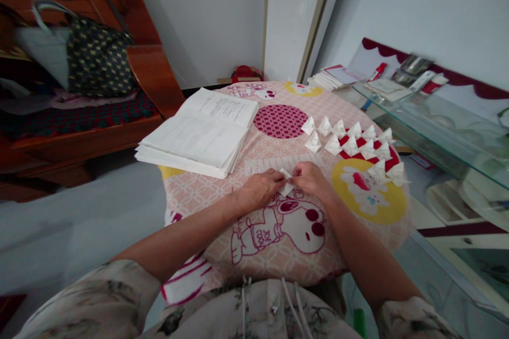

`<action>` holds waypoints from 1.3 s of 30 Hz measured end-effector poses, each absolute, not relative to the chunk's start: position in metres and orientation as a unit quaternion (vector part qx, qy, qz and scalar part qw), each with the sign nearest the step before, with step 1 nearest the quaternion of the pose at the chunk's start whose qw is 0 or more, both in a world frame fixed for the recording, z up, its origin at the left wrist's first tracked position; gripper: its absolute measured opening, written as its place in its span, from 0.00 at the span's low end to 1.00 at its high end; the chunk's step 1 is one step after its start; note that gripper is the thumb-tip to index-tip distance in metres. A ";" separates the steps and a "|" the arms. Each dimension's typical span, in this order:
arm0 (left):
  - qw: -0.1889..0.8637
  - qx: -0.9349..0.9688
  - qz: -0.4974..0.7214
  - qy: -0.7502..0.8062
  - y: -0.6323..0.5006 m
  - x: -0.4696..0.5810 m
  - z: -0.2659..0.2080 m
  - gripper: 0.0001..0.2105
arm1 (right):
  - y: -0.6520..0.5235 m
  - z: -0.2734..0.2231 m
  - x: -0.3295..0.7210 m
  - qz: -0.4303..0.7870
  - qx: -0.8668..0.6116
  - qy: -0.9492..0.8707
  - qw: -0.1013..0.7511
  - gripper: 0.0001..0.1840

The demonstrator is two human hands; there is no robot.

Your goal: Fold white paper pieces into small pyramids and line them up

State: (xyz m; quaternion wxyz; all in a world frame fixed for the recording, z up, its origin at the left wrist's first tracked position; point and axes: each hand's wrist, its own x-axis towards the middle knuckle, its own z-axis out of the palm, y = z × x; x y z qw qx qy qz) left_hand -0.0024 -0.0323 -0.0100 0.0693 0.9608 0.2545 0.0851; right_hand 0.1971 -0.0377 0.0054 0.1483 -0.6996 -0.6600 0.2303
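Between my two hands is a small folded white paper, held just above the patterned tablecloth. My left hand pinches its left side with the fingers bent together. On the other side my right hand grips the paper between thumb and forefinger. Parts of the folds are hidden by my fingertips. Beyond my hands lies a translucent strip flat on the cloth. To the right stand rows of folded paper pieces, white and pointed, several in all.
An open book with thick pages lies at the left of the round table. A glass shelf with small items adjoins on the right. Stacked papers sit at the far edge. A wooden bench holds a dark bag.
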 end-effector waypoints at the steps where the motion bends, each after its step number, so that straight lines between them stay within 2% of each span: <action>1: 0.069 0.960 0.085 0.258 -0.032 -0.002 -0.010 0.11 | -0.038 0.006 0.197 0.228 -0.700 -0.660 0.148 0.09; 10: 0.066 0.960 0.083 0.261 -0.032 -0.003 -0.009 0.12 | -0.042 0.017 0.221 0.363 -0.706 -0.589 0.148 0.08; 12: 0.065 0.960 0.087 0.260 -0.032 -0.003 -0.009 0.12 | -0.042 0.017 0.226 0.398 -0.691 -0.576 0.180 0.07; 16: 0.074 0.957 0.103 0.262 -0.030 -0.003 -0.012 0.12 | -0.037 0.012 0.216 0.437 -0.640 -0.549 0.312 0.03; 18: 0.090 0.952 0.124 0.264 -0.029 -0.004 -0.015 0.12 | -0.033 0.008 0.204 0.454 -0.608 -0.555 0.341 0.02; 23: 0.191 0.918 0.225 0.265 -0.021 -0.006 -0.020 0.12 | -0.030 0.003 0.187 0.437 -0.626 -0.594 0.254 0.04; 26: 0.246 0.883 0.253 0.309 -0.015 -0.004 -0.021 0.09 | -0.030 0.004 0.188 0.395 -0.634 -0.624 0.230 0.05; 30: 0.228 0.851 0.274 0.385 -0.010 -0.001 -0.023 0.05 | -0.030 0.005 0.186 0.329 -0.636 -0.661 0.225 0.07; 39: 0.185 0.861 0.176 0.439 -0.005 0.004 -0.025 0.27 | -0.031 0.003 0.185 0.314 -0.636 -0.667 0.228 0.05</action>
